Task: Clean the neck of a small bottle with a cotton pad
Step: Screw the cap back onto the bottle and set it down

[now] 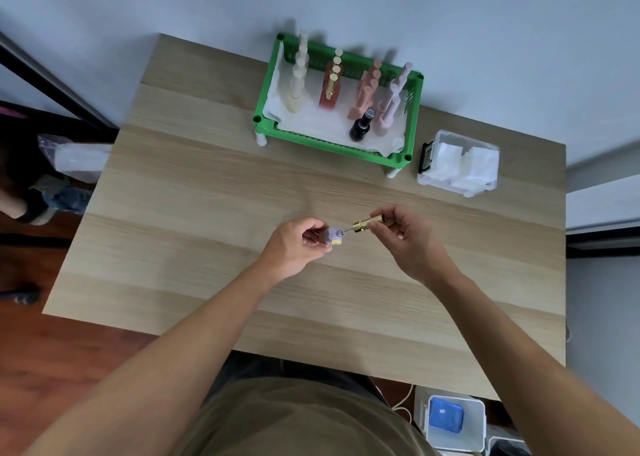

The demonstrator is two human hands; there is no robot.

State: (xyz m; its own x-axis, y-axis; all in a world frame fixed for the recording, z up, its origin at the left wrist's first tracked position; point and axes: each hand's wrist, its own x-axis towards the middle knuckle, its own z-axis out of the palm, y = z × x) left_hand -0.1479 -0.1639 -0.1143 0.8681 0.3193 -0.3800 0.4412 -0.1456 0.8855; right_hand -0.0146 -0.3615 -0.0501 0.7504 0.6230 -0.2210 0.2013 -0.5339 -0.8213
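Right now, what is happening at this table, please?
A person holds a small lilac nail polish bottle in the left hand and pulls its gold cap, brush attached, out with the right hand. The cotton pads lie untouched in their clear box beside the green rack of other bottles, so no cleaning has begun.

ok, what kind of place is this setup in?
Likely a home or small studio nail-polish station: a green rack of polish bottles, a clear box of cotton pads and a wooden table against a plain wall, wood floor beneath.
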